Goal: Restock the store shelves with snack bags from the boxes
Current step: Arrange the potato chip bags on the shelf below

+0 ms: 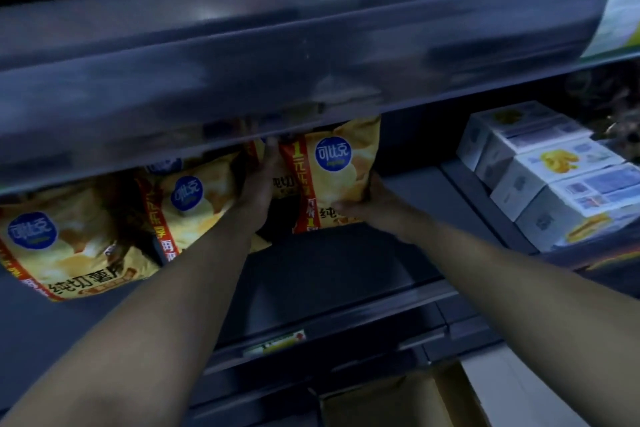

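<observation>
**Chip bag half-placed on the shelf, both hands on it**

The right hand [379,199] grips the chip bag [341,177] at its lower right corner. The left hand [259,184] lies flat with fingers straight against the bag's left edge, between it and the neighbouring bags [194,198] to its left. The bag's top sits just under the upper shelf lip [311,80], and I can't tell whether its bottom rests yet. If it's let go while leaning, I'd expect the puffy bag to slump forward off the bare shelf floor [329,263] in front of it, toward the cardboard box [381,399] below. A hard shove back could snag its top on the lip or topple the bags on its left.
</observation>
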A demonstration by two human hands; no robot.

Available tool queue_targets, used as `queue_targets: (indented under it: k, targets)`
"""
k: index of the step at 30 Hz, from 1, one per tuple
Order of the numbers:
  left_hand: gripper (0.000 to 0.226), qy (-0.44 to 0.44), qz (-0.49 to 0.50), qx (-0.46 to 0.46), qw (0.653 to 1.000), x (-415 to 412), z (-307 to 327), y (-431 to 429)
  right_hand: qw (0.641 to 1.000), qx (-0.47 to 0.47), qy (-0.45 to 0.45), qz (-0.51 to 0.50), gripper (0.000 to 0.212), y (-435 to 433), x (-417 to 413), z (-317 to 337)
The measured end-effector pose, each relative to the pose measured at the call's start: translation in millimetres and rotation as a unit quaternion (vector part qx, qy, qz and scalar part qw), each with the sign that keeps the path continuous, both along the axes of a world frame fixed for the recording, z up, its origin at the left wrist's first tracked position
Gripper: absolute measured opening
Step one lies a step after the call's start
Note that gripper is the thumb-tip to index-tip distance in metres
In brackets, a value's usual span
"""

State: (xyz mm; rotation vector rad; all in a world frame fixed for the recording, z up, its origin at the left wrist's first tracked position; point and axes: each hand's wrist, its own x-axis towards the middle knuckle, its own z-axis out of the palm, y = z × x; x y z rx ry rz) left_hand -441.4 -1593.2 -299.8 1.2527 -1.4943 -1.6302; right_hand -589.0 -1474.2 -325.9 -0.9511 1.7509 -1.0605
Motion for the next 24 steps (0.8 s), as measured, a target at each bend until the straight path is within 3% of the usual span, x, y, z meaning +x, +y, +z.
queue_targets:
  k: [5,10,12,16,21,24]
  targets:
    - [0.075,0.019,-0.045,0.007,0.999,-15.5,-2.5,4.2,0.999,-0.033,0.001,-0.023,0.088,-1.1,-12.5,-9.0]
    - [0.039,0.043,-0.118,0.005,0.992,-25.3,-2.5,5.1,0.999,-0.017,0.041,-0.002,0.122,-8.7,-34.1,-17.4]
    - [0.046,0.037,-0.140,-0.007,0.989,-26.7,-5.0,4.1,0.999,-0.018,0.037,0.010,0.121,-12.1,-38.9,-19.7]
    - [0.074,0.034,-0.153,0.001,0.988,-25.5,-7.2,4.1,0.999,-0.020,0.006,0.040,0.099,-11.6,-32.8,-7.9]
    - [0.054,0.035,-0.118,0.014,0.992,-24.6,-3.5,10.0,0.998,-0.017,-0.014,0.064,0.089,-8.2,-29.8,-8.1]
    - [0.051,0.024,-0.103,0.028,0.994,-19.9,0.2,16.0,0.999,-0.012,0.005,0.031,0.097,-5.3,-30.8,-8.3]
